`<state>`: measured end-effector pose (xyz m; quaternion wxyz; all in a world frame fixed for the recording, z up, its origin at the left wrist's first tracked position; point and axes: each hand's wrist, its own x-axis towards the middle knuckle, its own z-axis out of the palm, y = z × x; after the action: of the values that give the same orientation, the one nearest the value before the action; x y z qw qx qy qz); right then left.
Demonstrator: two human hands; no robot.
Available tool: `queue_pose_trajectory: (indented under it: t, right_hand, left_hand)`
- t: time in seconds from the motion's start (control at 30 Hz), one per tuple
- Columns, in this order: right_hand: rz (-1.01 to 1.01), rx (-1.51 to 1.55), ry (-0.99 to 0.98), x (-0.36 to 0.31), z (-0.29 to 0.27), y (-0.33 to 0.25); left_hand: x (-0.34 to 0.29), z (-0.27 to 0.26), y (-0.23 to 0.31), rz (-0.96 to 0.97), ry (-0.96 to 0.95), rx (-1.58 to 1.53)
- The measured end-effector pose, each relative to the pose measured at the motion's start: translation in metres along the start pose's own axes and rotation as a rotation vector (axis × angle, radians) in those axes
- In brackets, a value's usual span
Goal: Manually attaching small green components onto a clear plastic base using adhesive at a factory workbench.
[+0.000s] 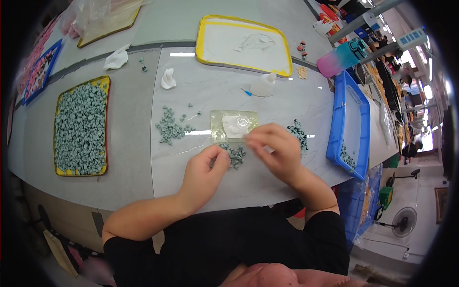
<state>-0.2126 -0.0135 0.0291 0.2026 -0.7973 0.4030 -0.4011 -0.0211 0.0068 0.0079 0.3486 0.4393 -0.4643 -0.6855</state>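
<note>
My left hand (205,170) rests on the grey table with thumb and fingertips pinched together at a small heap of grey-green pieces (235,155); what sits between the fingers is too small to make out. My right hand (275,148) hovers blurred just right of that heap, fingers curled, near the front edge of a clear plastic sheet (219,129) with a white blob of glue on it. A second little heap of grey-green pieces (299,132) lies past my right hand. A looser scatter of the same pieces (169,127) lies to the left of the sheet.
A yellow-rimmed tray (104,125) full of grey-green pieces sits at the left. A blue bin (340,119) with a few pieces stands at the right. A yellow-rimmed white tray (201,40) lies at the back, a small squeeze bottle (263,85) in front of it, and a pink-and-blue bottle (340,58) beside it.
</note>
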Motion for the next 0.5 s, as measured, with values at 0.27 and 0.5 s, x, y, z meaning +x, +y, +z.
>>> queue_pose_trajectory:
  t: [0.27, 0.5]
  right_hand:
    - [0.55, -0.136, 0.248, 0.023, -0.121, 0.055]
    - [0.668, -0.067, 0.043, 0.027, -0.246, 0.055]
  left_hand:
    - [-0.005, 0.065, 0.041, -0.079, -0.049, 0.14]
    - [-0.016, 0.191, 0.119, -0.185, -0.07, -0.028]
